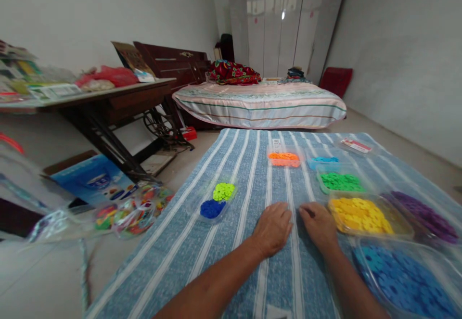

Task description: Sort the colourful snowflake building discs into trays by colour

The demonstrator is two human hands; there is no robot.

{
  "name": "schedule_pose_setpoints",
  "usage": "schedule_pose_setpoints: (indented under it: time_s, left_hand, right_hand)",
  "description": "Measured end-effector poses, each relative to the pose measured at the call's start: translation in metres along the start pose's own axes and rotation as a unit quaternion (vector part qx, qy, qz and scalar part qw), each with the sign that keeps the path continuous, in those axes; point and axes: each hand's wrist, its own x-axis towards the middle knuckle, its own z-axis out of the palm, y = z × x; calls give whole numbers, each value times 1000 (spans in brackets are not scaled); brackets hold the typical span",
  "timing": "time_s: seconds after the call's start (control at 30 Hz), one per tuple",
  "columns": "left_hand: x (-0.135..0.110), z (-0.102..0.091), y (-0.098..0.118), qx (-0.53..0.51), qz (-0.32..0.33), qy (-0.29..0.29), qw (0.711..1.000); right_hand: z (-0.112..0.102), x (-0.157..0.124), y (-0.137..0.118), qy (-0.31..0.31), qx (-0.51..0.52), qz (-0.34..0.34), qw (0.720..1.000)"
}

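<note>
My left hand (pixel 273 228) rests on the striped tablecloth (pixel 249 165), its fingers curled inward and nothing showing in them. Beside it, a narrow gap away, lies my right hand (pixel 319 225), also closed with the thumb side towards the left hand. Just right of the right hand stands a clear tub of yellow snowflake-shaped plastic discs (pixel 361 214). To the left of my hands, a clear container holds lime-green discs (pixel 224 191) and dark blue discs (pixel 212 209). Neither hand touches a container.
Further tubs hold orange discs (pixel 284 159), light blue pieces (pixel 324 161), green discs (pixel 341 181), purple discs (pixel 426 215) and blue discs (pixel 404 280). A red-and-white packet (pixel 356 146) lies at the far right. Beyond are a bed (pixel 260 105) and a sewing-machine table (pixel 122 93).
</note>
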Motion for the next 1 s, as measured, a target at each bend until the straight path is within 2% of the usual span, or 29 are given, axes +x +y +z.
schedule_pose_setpoints:
  time_s: [0.2,0.4,0.5,0.63,0.73,0.83,0.93,1.0]
  left_hand:
    - [-30,-8,15,-8,23,-45,999]
    - [-61,-13,31,-53,25,-96,994]
    - [-75,-14,39,-80,27,-123,989]
    - [-92,-16,46,-93,45,-154,983]
    - [-102,-17,47,-77,65,-155,983]
    - [-113,-14,47,-50,124,-145,980]
    - [-126,-11,47,-32,178,-106,978]
    - [-135,-17,46,-49,193,-66,978]
  right_hand:
    - [0,-8,-2,-7,-57,-58,997]
    - [3,-32,-10,-35,-169,-149,974]
    - [2,-50,-9,-38,-209,-170,962]
    - [-4,-68,-5,-58,-214,-178,959]
    - [-9,-77,-6,-71,-205,-180,960]
    - [-15,-85,-6,-87,-185,-196,959]
    - [-23,-87,-5,-114,-156,-233,953]
    - [-25,-81,-4,-113,-151,-233,954]
